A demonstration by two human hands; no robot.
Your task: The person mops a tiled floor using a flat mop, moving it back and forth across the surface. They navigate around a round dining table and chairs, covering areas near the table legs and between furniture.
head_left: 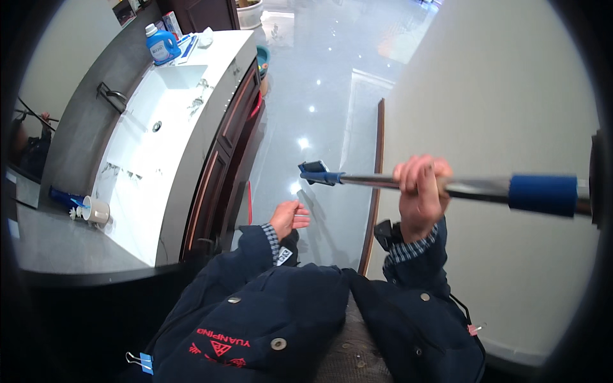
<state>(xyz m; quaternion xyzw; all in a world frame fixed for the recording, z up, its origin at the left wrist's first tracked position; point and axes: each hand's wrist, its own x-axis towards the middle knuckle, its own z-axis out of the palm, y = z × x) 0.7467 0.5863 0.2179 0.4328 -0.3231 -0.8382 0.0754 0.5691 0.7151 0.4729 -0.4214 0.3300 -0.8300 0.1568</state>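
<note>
My right hand (423,191) is closed around the metal handle of a long-handled mop (370,181). The handle runs across the view, with a blue sleeve (543,195) right of the hand. At its lower end, a blue joint meets a small dark flat head (315,171) near the floor; whether it touches is unclear. My left hand (290,219) is off the handle, in front of my body, its fingers loosely bent and apart from the thumb. Nothing shows in it.
At left stands a white sink counter (172,166) with a faucet (115,96), blue detergent jug (162,46) and cup (96,209). Dark cabinet doors (214,182) lie below. A beige wall (498,115) bounds the shiny grey floor (319,121) at right. A bucket (262,62) stands past the counter.
</note>
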